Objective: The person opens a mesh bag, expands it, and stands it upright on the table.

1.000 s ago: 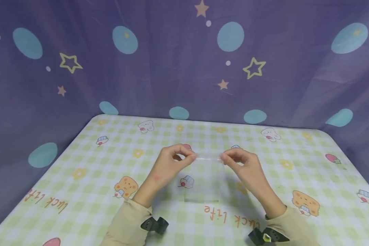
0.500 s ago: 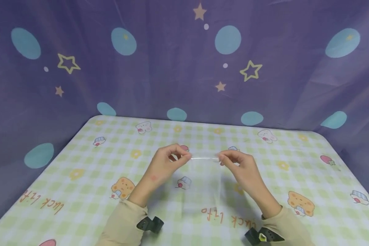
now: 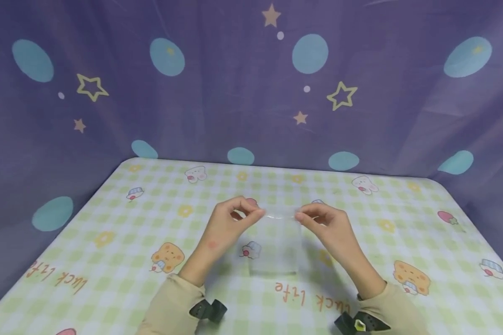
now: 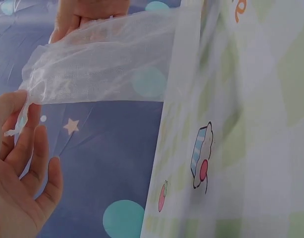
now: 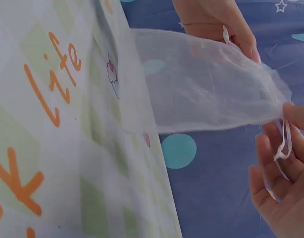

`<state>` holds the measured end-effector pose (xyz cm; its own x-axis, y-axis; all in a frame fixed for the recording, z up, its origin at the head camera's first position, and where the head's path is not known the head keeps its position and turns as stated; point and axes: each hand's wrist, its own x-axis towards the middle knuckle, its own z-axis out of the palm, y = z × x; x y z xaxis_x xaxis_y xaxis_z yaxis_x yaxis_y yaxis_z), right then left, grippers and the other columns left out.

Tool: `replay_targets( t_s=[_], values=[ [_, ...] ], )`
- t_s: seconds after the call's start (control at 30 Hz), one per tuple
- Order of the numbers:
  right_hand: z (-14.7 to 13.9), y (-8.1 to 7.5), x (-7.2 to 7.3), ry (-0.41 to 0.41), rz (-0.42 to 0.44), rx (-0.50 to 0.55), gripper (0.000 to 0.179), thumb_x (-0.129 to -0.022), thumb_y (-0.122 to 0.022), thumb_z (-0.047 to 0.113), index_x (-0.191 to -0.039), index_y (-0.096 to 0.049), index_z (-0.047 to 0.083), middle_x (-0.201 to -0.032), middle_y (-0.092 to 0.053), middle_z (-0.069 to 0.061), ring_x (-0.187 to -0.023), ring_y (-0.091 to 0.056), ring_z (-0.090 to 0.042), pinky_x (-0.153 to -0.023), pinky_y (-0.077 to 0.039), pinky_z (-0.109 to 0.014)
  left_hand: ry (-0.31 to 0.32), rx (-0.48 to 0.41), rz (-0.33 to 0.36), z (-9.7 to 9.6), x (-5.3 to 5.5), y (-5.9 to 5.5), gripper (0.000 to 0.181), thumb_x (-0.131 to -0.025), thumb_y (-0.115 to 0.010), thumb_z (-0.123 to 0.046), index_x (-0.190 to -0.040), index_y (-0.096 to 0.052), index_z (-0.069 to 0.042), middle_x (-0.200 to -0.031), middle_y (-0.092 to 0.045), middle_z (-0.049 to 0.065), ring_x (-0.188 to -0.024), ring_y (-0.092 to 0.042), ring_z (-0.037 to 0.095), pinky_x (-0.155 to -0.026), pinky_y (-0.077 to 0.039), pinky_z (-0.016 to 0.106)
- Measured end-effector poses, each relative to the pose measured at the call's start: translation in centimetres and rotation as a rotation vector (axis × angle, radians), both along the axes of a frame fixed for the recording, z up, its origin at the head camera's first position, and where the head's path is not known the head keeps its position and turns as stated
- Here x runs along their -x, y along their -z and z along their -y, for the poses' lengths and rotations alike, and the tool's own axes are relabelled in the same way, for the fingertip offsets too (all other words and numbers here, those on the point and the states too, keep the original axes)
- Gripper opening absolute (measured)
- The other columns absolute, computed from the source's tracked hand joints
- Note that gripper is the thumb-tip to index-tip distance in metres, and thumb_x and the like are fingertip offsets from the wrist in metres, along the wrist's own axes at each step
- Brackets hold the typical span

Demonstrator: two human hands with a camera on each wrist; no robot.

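Observation:
A sheer white drawstring pouch (image 3: 276, 251) hangs between my two hands, its mouth at the top and its bottom edge down toward the tabletop. My left hand (image 3: 236, 217) pinches one upper corner between thumb and fingertips. At the opposite corner my right hand (image 3: 329, 222) pinches the gathered rim. In the right wrist view a knotted white cord (image 5: 285, 144) dangles beside the right fingers. The left wrist view has the see-through pouch (image 4: 107, 64) spanning from the left fingertips toward the table, its fabric bunched at the mouth. Nothing shows inside it.
A table under a green-and-white checked cloth (image 3: 151, 223) printed with cakes, flowers and lettering lies beneath the hands. Behind it hangs a purple curtain (image 3: 218, 107) with stars and teal ovals. Dark wrist cameras (image 3: 209, 311) are strapped over beige sleeves.
Half a second ago the pouch's mouth was stretched tauter and its bottom edge reached lower in view. Now the hands are slightly closer together. Both have kept their pinch throughout.

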<state>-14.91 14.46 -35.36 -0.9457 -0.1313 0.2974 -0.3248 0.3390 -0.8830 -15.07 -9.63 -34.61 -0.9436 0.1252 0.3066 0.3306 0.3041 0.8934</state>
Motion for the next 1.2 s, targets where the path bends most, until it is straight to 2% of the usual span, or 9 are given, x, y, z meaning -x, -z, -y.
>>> replay_targets(
  t_s=[0.13, 0.3, 0.43, 0.63, 0.8, 0.93, 1.13, 1.2],
  values=[
    [0.11, -0.07, 0.01, 0.015, -0.037, -0.012, 0.013, -0.093, -0.071, 0.020, -0.095, -0.075, 0.008, -0.086, -0.071, 0.000, -0.080, -0.065, -0.015, -0.080, -0.050, -0.026, -0.005, 0.025, -0.001, 0.13, 0.06, -0.07, 0.006, -0.089, -0.076, -0.019, -0.087, -0.073, -0.013, -0.102, -0.071, -0.001, -0.102, -0.062, 0.012, -0.080, -0.050, 0.035],
    [0.14, -0.26, -0.20, 0.002, -0.031, -0.004, 0.016, -0.095, -0.070, 0.021, -0.099, -0.076, 0.008, -0.087, -0.071, -0.004, -0.081, -0.067, -0.019, -0.082, -0.050, -0.026, -0.019, 0.029, 0.005, 0.11, 0.14, -0.08, 0.008, -0.090, -0.075, -0.020, -0.088, -0.071, -0.013, -0.105, -0.070, 0.000, -0.101, -0.062, 0.012, -0.081, -0.048, 0.035],
    [-0.02, -0.44, -0.50, 0.038, -0.021, 0.016, 0.016, -0.094, -0.070, 0.022, -0.099, -0.076, 0.008, -0.088, -0.072, -0.006, -0.081, -0.068, -0.020, -0.081, -0.050, -0.025, 0.015, 0.025, 0.033, -0.30, 0.07, -0.10, 0.012, -0.094, -0.071, -0.026, -0.098, -0.070, -0.014, -0.102, -0.069, -0.002, -0.095, -0.062, 0.012, -0.083, -0.046, 0.037],
    [0.02, -0.75, -0.53, 0.055, -0.025, 0.098, 0.016, -0.093, -0.072, 0.020, -0.096, -0.076, 0.005, -0.089, -0.073, -0.001, -0.078, -0.067, -0.014, -0.078, -0.052, -0.023, 0.088, 0.050, 0.096, -0.20, -0.15, -0.23, 0.029, -0.093, -0.071, -0.030, -0.117, -0.067, -0.016, -0.109, -0.070, -0.004, -0.098, -0.061, 0.013, -0.088, -0.045, 0.040],
    [-0.11, -0.73, -0.34, 0.045, 0.005, 0.176, 0.020, -0.094, -0.071, 0.018, -0.100, -0.074, -0.001, -0.087, -0.073, 0.004, -0.079, -0.066, -0.013, -0.078, -0.054, -0.024, 0.138, 0.110, 0.119, 0.02, -0.20, -0.08, 0.027, -0.091, -0.073, -0.030, -0.115, -0.070, -0.016, -0.102, -0.071, -0.007, -0.094, -0.061, 0.013, -0.086, -0.047, 0.038],
    [-0.14, -0.75, -0.15, 0.047, 0.037, 0.206, 0.024, -0.094, -0.070, 0.019, -0.104, -0.072, -0.003, -0.086, -0.072, 0.007, -0.081, -0.066, -0.012, -0.079, -0.054, -0.025, 0.118, 0.127, 0.112, 0.04, -0.09, 0.06, 0.014, -0.090, -0.074, -0.027, -0.101, -0.076, -0.017, -0.095, -0.071, -0.008, -0.091, -0.063, 0.012, -0.082, -0.048, 0.036],
    [0.07, -0.66, -0.05, 0.017, 0.077, 0.214, 0.029, -0.094, -0.071, 0.016, -0.112, -0.069, -0.005, -0.092, -0.072, 0.009, -0.085, -0.068, -0.011, -0.081, -0.054, -0.024, 0.017, 0.072, 0.053, -0.20, 0.06, -0.08, 0.011, -0.088, -0.077, -0.022, -0.094, -0.078, -0.012, -0.097, -0.074, -0.003, -0.115, -0.060, 0.014, -0.084, -0.050, 0.038],
    [0.12, -0.50, -0.09, 0.008, 0.085, 0.200, 0.027, -0.093, -0.071, 0.016, -0.112, -0.069, -0.004, -0.094, -0.072, 0.006, -0.085, -0.069, -0.011, -0.081, -0.054, -0.024, -0.005, 0.045, 0.053, -0.23, 0.04, -0.09, 0.012, -0.087, -0.078, -0.021, -0.094, -0.078, -0.010, -0.102, -0.073, 0.000, -0.115, -0.060, 0.015, -0.084, -0.050, 0.038]
  ],
)
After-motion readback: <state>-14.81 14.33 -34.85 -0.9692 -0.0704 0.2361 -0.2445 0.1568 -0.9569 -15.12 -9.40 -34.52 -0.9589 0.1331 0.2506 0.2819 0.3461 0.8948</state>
